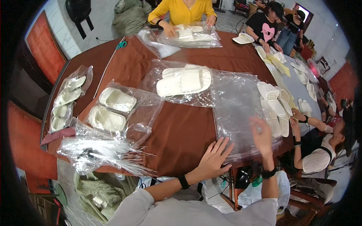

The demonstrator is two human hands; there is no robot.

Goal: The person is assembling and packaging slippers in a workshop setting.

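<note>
My left hand [215, 158] lies at the near left edge of a stack of clear plastic bags [237, 109], fingers spread and nothing in them. Over the right side of that stack is my right hand [261, 137]; motion smears its fingers, so I cannot make out whether they hold anything. Beyond the stack, toward the left, a pair of white slide sandals [188, 81] lies in a clear bag. Several loose white slides [272, 98] are heaped just right of the stack.
Bagged slides [113, 109] and a bundle of thin clear strips [102, 154] lie on the left of the brown-covered table [177, 139]. Teal scissors [121, 45] rest at the far left. Across the table, a person in yellow [184, 13] handles bagged slides; other people work along the right.
</note>
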